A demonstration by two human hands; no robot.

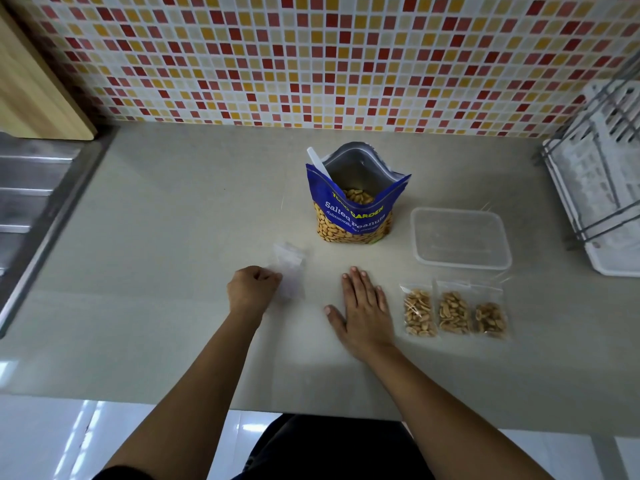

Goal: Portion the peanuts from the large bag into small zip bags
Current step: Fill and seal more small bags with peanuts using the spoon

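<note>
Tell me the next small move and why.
Probably bring the right hand over to pull open the empty zip bag that the left hand pinches: three filled bags lie aside, this one holds no peanuts, and the scoop waits in the open large bag.

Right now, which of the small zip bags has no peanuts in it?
The clear zip bag that the left hand pinches. It looks empty, while the three filled bags in a row beside the right hand all hold peanuts.
</note>
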